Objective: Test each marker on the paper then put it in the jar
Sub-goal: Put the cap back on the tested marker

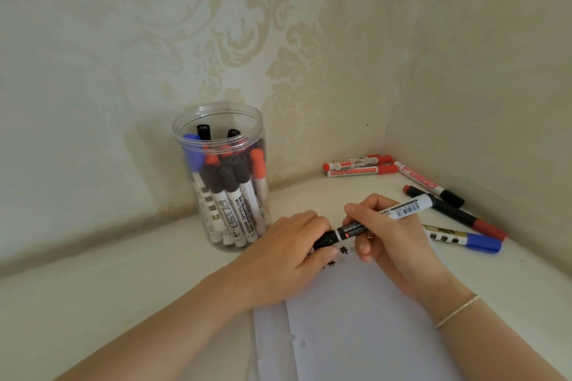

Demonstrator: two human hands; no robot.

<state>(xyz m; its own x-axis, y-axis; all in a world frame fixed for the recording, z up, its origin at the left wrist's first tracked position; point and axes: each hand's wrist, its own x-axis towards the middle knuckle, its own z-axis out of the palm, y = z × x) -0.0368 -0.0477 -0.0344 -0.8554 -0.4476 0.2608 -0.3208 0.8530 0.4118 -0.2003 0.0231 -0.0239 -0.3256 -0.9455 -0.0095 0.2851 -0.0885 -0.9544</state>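
Over the paper [356, 318], the right hand [390, 235] is pinching the marker [380, 221] mid-barrel while the left hand [291, 244] is curling round its black cap; it is likely light, rigid and smooth, best held at barrel and cap, jar [221, 176] standing near.

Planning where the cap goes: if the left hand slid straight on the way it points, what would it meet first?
The left hand, gripping the black cap, points right at the right hand holding the marker. It would likely meet those fingers first.
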